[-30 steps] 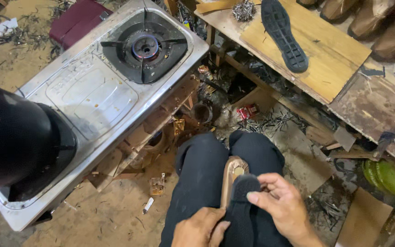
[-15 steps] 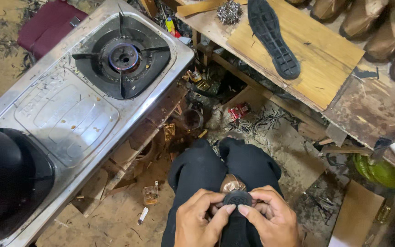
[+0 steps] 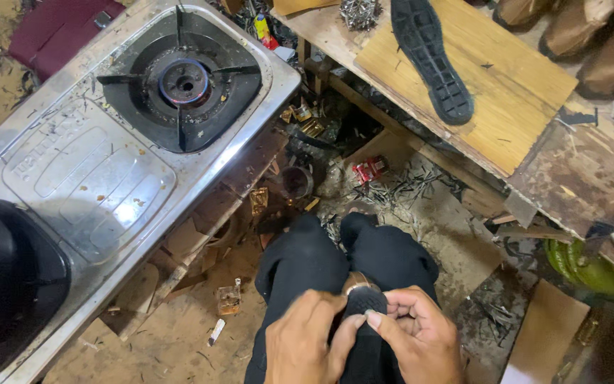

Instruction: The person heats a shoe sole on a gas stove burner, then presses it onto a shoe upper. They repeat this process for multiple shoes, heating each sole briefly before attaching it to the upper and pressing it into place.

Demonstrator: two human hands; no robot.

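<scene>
Pinching the dark shoe sole (image 3: 365,302) over our knees with left hand (image 3: 300,341) and right hand (image 3: 417,341) fingers closed on it, we risk it slipping to the littered floor (image 3: 179,341).

The stove (image 3: 108,163) is brushed metal, shiny but scuffed and speckled with crumbs; its burner grate (image 3: 179,82) is matt black iron. The board (image 3: 492,78) is bare, pale wood (scratched). The sole (image 3: 431,57) is matt black rubber, ridged. The trousers (image 3: 307,270) are dull black cloth.
</scene>
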